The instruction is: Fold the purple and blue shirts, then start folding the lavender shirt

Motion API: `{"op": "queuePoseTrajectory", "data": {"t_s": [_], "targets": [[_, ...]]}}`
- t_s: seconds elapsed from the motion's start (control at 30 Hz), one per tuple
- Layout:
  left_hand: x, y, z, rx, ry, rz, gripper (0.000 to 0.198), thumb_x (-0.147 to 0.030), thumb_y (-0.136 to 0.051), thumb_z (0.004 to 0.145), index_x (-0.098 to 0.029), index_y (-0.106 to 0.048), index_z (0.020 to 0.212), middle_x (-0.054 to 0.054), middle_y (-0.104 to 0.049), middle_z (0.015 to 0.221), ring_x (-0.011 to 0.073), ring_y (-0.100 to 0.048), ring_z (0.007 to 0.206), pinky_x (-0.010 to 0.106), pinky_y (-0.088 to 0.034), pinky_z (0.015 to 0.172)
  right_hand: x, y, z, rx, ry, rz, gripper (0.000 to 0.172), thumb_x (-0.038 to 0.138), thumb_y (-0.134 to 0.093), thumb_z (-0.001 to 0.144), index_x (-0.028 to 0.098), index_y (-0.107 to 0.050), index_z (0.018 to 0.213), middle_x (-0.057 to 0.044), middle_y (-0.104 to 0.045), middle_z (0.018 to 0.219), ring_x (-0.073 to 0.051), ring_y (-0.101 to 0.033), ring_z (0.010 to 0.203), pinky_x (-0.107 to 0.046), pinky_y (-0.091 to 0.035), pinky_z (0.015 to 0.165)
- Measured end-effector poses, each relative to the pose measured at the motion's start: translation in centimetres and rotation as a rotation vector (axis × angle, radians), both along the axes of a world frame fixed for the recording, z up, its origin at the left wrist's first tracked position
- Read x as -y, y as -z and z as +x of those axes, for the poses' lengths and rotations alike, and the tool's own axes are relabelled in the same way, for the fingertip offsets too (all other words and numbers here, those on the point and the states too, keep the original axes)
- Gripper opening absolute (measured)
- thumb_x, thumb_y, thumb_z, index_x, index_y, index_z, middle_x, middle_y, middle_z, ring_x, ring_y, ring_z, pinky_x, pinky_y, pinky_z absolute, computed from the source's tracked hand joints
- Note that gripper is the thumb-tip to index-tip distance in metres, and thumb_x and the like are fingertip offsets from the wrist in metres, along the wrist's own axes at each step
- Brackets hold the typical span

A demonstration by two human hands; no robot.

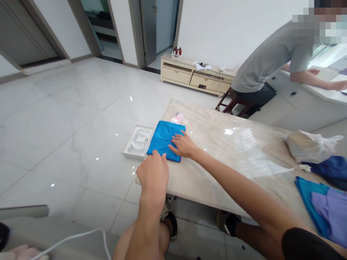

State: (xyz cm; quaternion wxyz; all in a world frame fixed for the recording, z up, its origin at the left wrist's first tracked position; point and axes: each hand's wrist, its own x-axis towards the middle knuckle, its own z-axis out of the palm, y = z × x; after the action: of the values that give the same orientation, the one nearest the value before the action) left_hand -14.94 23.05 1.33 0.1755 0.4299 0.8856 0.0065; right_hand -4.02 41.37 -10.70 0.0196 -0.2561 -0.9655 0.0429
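Cloth: a bright blue folded cloth with a purple edge [162,139] lies flat near the edge of the pale marble worktop [217,173].
Left hand [153,177]: rests at the cloth's near edge; its fingers [156,154] bend over the fold, but I cannot tell whether they pinch it.
Right hand [184,144]: lies on the cloth, its fingers [181,136] spread open and flat, not gripping.
Handling: probably light, soft and slightly slippery; the folded edges look the surest hold.
Writing: nothing legible; a small pink item [177,118] is blurred.
Nearby: a white moulded tray [137,141] sits just beside the cloth; a white plastic bag [309,146] and a folded teal-and-lilac cloth [320,209] lie farther along the worktop; a co-worker in a grey T-shirt [260,61] sits well apart.
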Motion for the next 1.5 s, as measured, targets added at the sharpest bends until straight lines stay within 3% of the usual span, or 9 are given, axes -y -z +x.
{"op": "queuePoseTrajectory", "data": {"t_s": [0.2,0.3,0.47,0.67,0.8,0.9,1.07,1.3,1.5], "targets": [[0.2,0.3,-0.2,-0.003,-0.007,0.007,0.041,-0.038,-0.04,0.117,-0.015,-0.072,0.131,0.021,-0.082,0.117,0.0352,-0.081,0.113,0.038,-0.058,0.085,2.6,2.5,-4.4,-0.125,0.302,-0.022,0.069,0.049,-0.044,0.117,0.017,-0.042,0.177,-0.014,-0.027,0.188,-0.034,-0.02,0.176,-0.059,-0.012,0.143],[0.3,0.4,-0.4,-0.005,-0.007,0.023,0.041,-0.038,-0.041,0.117,-0.015,-0.072,0.131,0.021,-0.082,0.117,0.0358,-0.081,0.112,0.039,-0.058,0.085,3.2,3.8,-4.4,-0.1,0.347,-0.077,0.073,0.053,-0.045,0.116,0.019,-0.039,0.179,-0.014,-0.025,0.188,-0.035,-0.017,0.177,-0.061,-0.008,0.142],[0.5,0.7,-0.4,0.006,-0.003,0.03,0.041,-0.037,-0.041,0.117,-0.014,-0.073,0.13,0.021,-0.082,0.114,0.0369,-0.081,0.11,0.041,-0.058,0.083,0.6,3.0,-3.3,-0.136,0.354,-0.096,0.069,0.052,-0.04,0.116,0.018,-0.045,0.176,-0.014,-0.034,0.185,-0.032,-0.028,0.173,-0.056,-0.018,0.142],[0.4,0.9,-0.4,0.005,0.011,0.047,0.042,-0.037,-0.04,0.116,-0.014,-0.073,0.128,0.021,-0.082,0.112,0.0379,-0.081,0.108,0.042,-0.059,0.082,-2.9,3.9,-3.1,-0.115,0.548,-0.183,0.077,0.051,-0.036,0.116,0.013,-0.027,0.182,-0.016,-0.017,0.19,-0.036,-0.015,0.177,-0.058,-0.018,0.142],[0.3,0.7,-0.5,0.01,0.024,0.02,0.043,-0.037,-0.039,0.117,-0.013,-0.072,0.129,0.02,-0.082,0.112,0.0374,-0.081,0.109,0.042,-0.059,0.084,-4.2,2.7,-0.7,-0.031,0.382,-0.249,0.082,0.055,-0.042,0.113,0.012,-0.026,0.182,-0.019,-0.023,0.188,-0.036,-0.022,0.175,-0.056,-0.02,0.142],[0.1,0.6,-0.4,0.001,0.036,0.016,0.044,-0.038,-0.037,0.117,-0.013,-0.071,0.129,0.02,-0.082,0.111,0.0372,-0.081,0.11,0.041,-0.058,0.083,-4.7,-0.2,4.8,-0.029,0.238,-0.131,0.079,0.052,-0.044,0.112,0.011,-0.033,0.179,-0.02,-0.034,0.185,-0.038,-0.03,0.172,-0.057,-0.025,0.14],[-0.9,0.4,1.3,-0.027,0.115,0.054,0.044,-0.037,-0.037,0.117,-0.013,-0.073,0.127,0.021,-0.082,0.111,0.038,-0.081,0.108,0.041,-0.059,0.081,-3.5,-5.6,19.8,-0.049,0.221,0.103,0.063,0.047,-0.046,0.111,0.02,-0.053,0.167,-0.019,-0.053,0.173,-0.041,-0.047,0.16,-0.066,-0.041,0.13],[-3.8,1.3,10.8,0.068,0.648,0.327,0.044,-0.041,-0.047,0.114,-0.018,-0.07,0.144,0.018,-0.082,0.129,0.0382,-0.078,0.12,0.047,-0.062,0.098,4.0,-12.1,38.1,-0.048,0.82,0.18,0.041,0.028,-0.048,0.108,0.017,-0.081,0.129,-0.018,-0.076,0.138,-0.034,-0.069,0.131,-0.051,-0.052,0.121],[-5.2,3.5,23.2,0.232,1.154,0.586,0.073,-0.037,-0.056,0.109,-0.019,-0.036,0.177,0.02,-0.044,0.18,0.0367,-0.054,0.157,0.052,-0.05,0.124,9.6,-12.9,48.5,0.037,1.369,0.195,0.042,0.023,-0.046,0.108,0.02,-0.081,0.133,-0.014,-0.082,0.133,-0.032,-0.074,0.125,-0.041,-0.057,0.107]]}}
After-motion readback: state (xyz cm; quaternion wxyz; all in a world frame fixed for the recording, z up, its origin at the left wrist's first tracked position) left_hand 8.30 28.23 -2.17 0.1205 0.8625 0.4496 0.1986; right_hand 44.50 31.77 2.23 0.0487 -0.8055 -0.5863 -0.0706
